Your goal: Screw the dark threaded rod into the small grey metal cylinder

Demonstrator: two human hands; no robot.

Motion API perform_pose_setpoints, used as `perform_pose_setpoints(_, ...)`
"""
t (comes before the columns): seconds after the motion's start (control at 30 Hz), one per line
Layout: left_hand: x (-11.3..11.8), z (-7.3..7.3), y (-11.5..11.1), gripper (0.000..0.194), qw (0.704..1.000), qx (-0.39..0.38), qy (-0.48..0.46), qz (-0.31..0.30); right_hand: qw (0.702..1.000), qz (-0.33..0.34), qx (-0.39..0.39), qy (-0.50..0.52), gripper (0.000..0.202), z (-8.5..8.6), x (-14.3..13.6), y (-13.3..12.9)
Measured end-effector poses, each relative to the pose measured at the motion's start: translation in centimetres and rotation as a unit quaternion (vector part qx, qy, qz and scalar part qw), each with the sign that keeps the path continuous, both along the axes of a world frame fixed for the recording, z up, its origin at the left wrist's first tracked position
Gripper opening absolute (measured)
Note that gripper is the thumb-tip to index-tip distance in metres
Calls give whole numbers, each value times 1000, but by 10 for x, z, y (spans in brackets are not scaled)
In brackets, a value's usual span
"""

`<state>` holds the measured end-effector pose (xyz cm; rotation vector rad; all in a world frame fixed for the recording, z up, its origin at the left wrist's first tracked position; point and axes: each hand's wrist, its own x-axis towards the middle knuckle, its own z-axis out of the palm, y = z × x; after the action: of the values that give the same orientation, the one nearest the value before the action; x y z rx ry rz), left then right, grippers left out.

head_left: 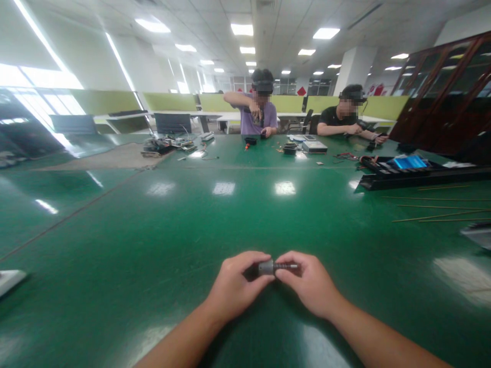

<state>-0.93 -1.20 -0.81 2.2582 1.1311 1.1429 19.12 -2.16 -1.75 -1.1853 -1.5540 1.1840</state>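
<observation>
Bare forearms (184, 332) stretch in from the bottom edge, and right where they meet, low and just right of centre, we have the action: a grey cylindrical piece (266, 267) with a dark coiled shaft (284, 266) poking out of its right end, lying level just above the green tabletop (184, 220). Left hand (238, 278) has the grey body, thumb below and fingers above, a firm-looking grip! Right hand (310, 281) pinches in at the shaft, thumb and forefinger either side of it near the joint, the pale tip showing against the curled fingers. Fingertips of both hands almost meet! Over at the left edge, a white object (11, 281), cut off by the frame; out right, thin rods (441, 207) lie below a long black tray (410, 176). Across the table, a person in a purple shirt (259, 115) bends over handwork of their own, and to the right, a person in black (337, 116) holds a dark item too blurred to call.
</observation>
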Motion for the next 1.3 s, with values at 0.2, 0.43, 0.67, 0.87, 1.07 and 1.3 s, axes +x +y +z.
perform_pose_setpoints(0.2,1,2,0,23,1000,0,0,-2,1000,-9,-11,12,12,-1,-1,-1)
perform_pose_setpoints(0.43,2,4,-1,22,1000,0,-7,-2,1000,-10,-2,8,12,-3,-1,1)
perform_pose_setpoints(0.67,2,3,0,24,1000,3,-8,-3,1000,-15,-6,24,13,-4,0,2)
perform_pose_setpoints(0.87,2,5,-1,23,1000,5,-3,-6,1000,-19,1,23,12,-4,-1,1)
perform_pose_setpoints(1.07,3,5,1,22,1000,11,-5,-7,999,-21,-3,28,12,-4,-2,1)
perform_pose_setpoints(1.3,1,5,2,23,1000,12,-4,-7,999,-25,-2,31,12,-5,-1,2)
